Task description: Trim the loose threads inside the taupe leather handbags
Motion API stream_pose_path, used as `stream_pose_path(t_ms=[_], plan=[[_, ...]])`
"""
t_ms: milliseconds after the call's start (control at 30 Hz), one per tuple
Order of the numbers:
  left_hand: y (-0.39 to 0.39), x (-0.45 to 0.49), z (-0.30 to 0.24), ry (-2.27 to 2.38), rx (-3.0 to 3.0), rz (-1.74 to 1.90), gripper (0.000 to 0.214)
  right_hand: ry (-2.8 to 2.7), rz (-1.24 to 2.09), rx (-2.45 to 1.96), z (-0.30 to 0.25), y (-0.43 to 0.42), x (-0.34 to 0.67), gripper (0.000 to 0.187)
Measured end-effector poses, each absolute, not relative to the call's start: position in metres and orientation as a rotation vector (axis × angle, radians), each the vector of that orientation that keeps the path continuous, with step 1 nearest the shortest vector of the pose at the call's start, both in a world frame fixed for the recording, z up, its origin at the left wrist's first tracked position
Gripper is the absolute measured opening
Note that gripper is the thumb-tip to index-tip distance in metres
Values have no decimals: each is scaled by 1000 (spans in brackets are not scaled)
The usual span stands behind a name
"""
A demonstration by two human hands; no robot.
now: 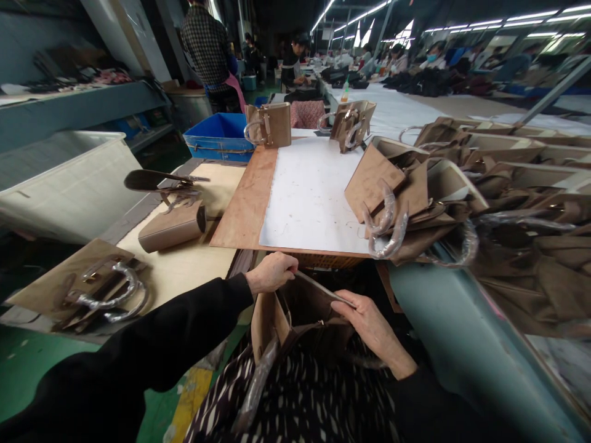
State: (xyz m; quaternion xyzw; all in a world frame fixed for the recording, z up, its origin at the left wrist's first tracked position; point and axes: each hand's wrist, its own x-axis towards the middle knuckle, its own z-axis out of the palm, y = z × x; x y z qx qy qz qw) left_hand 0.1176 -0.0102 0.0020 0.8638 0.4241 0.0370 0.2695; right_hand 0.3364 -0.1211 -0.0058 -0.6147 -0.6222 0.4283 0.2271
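Observation:
A brown handbag (269,320) rests on my lap, its opening facing up and a plastic-wrapped handle (258,381) hanging down toward me. My left hand (272,272) pinches the left end of the bag's far top edge. At the other end of that edge, my right hand (369,323) has its thumb on top and its fingers curled underneath. The edge runs taut and slanted between both hands. Much of the bag's inside is dark, and its lower part is hidden.
Ahead is a worktable with a white sheet (314,191) over brown board. Handbags (272,126) stand at its far end; more are piled at right (410,197). Other bags (173,227) lie on the left table. A blue bin (217,147) stands behind it. People work farther back.

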Motion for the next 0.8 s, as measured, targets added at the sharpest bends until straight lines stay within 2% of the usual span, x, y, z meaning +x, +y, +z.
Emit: stream_pose_path(t_ms=[100,200,267,333,400,567,667,800], plan=[[-10,119,-1,1175,2333,124,8,-1789,1027,-1772,-14,-120,337,28],[-12,121,-3,1228,2370,125,9,-1935,606,-1833,-21,-121,331,24],[-14,122,-4,1243,2392,122,9,-2048,350,-1852,-22,-122,325,28],[-15,123,-4,1247,2400,121,9,-2150,241,-1894,-21,-122,319,35],[-15,122,-5,1242,2403,120,9,-2193,222,-1941,-19,-120,316,32],[-13,117,-5,1239,2373,118,10,-2090,376,-1931,-19,-110,318,3],[-11,114,-4,1197,2338,120,9,-1967,609,-1883,-19,-102,324,14],[-7,114,-5,1182,2294,124,9,-1845,772,-1879,-17,-96,327,19]])
